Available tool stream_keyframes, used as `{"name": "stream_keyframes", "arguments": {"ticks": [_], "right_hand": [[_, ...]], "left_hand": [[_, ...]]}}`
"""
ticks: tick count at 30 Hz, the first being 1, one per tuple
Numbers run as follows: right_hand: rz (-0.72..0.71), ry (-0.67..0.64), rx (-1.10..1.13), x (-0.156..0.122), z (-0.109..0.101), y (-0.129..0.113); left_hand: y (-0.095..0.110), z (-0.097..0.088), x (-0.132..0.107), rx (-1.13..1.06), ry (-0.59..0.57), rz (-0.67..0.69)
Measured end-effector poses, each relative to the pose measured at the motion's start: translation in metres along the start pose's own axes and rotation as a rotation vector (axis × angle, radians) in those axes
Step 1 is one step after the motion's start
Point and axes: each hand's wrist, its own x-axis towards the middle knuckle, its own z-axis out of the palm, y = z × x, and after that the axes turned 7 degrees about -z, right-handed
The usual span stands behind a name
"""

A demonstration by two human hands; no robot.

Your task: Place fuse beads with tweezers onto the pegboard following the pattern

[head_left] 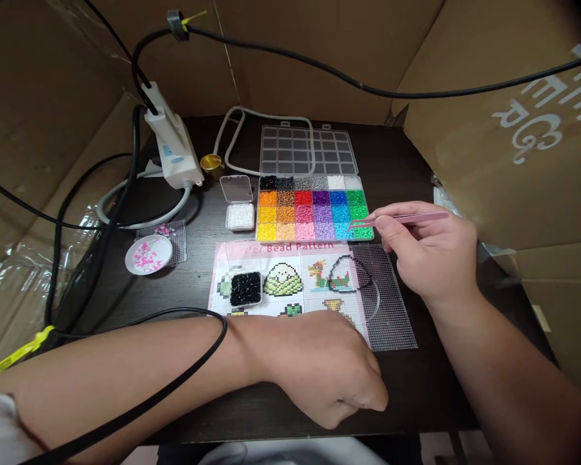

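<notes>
Pink tweezers (411,218) are pinched in my right hand (426,248), their bent tips over the light-blue beads in the sorting box (310,239). Whether a bead is between the tips is too small to tell. My left hand (329,368) is closed in a fist near the table's front edge, with nothing visible in it. Just beyond it lie a printed bead pattern sheet (283,248) and a clear pegboard (392,310) overlapping its right side. A black bead outline (333,263) stands on the pegboard. An open box of black beads (246,289) sits on the sheet.
A small open box of white beads (240,217) stands left of the sorting box. Farther left are a white dish (133,257) with pink beads and a small pegboard (180,232). A power strip (174,145), black cables (310,57) and cardboard walls (465,129) surround the table.
</notes>
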Motion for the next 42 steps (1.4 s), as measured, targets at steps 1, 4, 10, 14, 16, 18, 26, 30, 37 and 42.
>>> {"name": "stream_keyframes", "arguments": {"ticks": [1,4,10,14,16,18,26,30,37,42], "right_hand": [[-0.001,-0.002,-0.002,0.0001,-0.0001,0.0001],[-0.007,-0.01,-0.005,0.0,-0.0003,0.0005],[-0.012,-0.013,-0.006,-0.0009,-0.0004,0.0005],[-0.022,-0.013,0.014,-0.0008,-0.0003,0.0006],[-0.024,-0.01,0.005,-0.0006,-0.0003,0.0003],[-0.025,-0.013,-0.011,-0.0004,-0.0003,-0.0002],[-0.029,-0.025,-0.01,-0.0006,-0.0002,0.0002],[-0.028,-0.021,-0.008,-0.0006,0.0002,-0.0001],[-0.023,-0.025,-0.004,-0.0011,0.0002,0.0004],[-0.016,-0.037,0.004,-0.0015,0.0006,0.0019]], "left_hand": [[0.0001,-0.0002,0.0001,0.004,-0.001,-0.002],[0.0001,-0.0001,0.0,0.007,0.005,0.002],[0.0004,-0.0001,0.0002,0.005,0.002,0.002],[0.0014,-0.0018,0.0015,0.014,-0.022,-0.018],[0.0017,-0.0021,0.0016,0.015,-0.014,-0.018],[0.0016,-0.0019,0.0014,0.014,-0.006,-0.012],[0.0018,-0.0013,0.0014,0.01,-0.023,-0.018],[0.0018,-0.0023,0.0017,0.009,-0.044,-0.03],[0.0013,-0.0012,0.0012,0.005,-0.035,-0.018],[0.001,-0.0012,0.0012,0.01,-0.04,-0.021]]}}
